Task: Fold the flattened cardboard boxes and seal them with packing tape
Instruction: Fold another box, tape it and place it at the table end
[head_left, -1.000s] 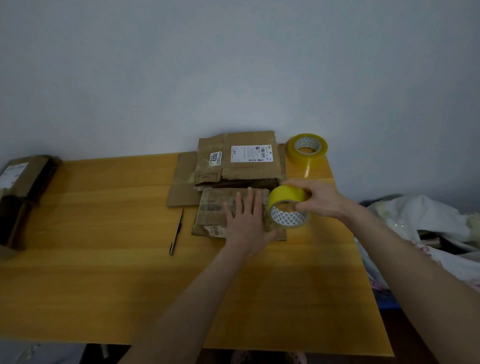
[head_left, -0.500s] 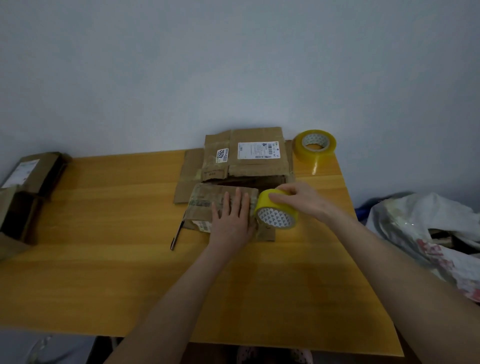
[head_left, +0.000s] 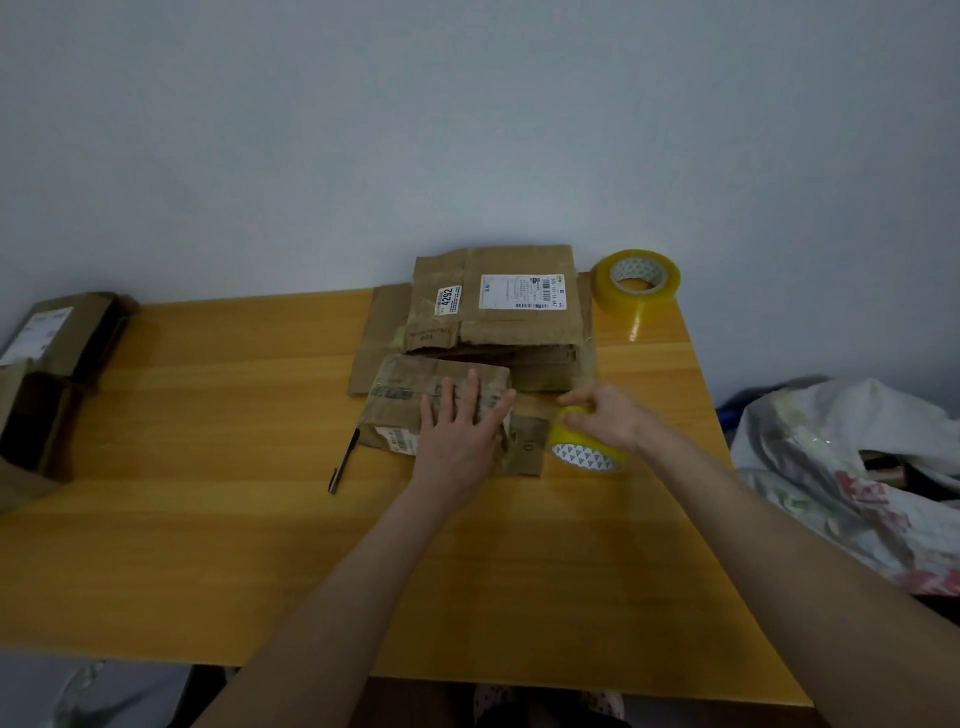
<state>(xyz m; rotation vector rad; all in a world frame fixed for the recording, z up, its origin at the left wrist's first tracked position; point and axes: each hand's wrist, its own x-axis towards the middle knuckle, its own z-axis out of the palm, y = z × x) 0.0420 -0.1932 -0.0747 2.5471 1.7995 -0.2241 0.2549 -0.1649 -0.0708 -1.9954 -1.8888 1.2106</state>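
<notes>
A small folded cardboard box lies on the wooden table in front of a stack of flattened cardboard boxes with white labels. My left hand presses flat on the small box's top, fingers spread. To its right, my right hand grips a yellow packing tape roll held just past the box's right end, over a loose flap. Whether a strip of tape runs from the roll to the box is unclear.
A second tape roll sits at the table's far right corner. A black pen-like tool lies left of the small box. Assembled boxes stand at the left edge. A bundle of cloth and bags lies beyond the table's right side.
My right hand has carried the tape roll rightward, away from the box's top to past its right end. My left hand stays pressed on the box.
</notes>
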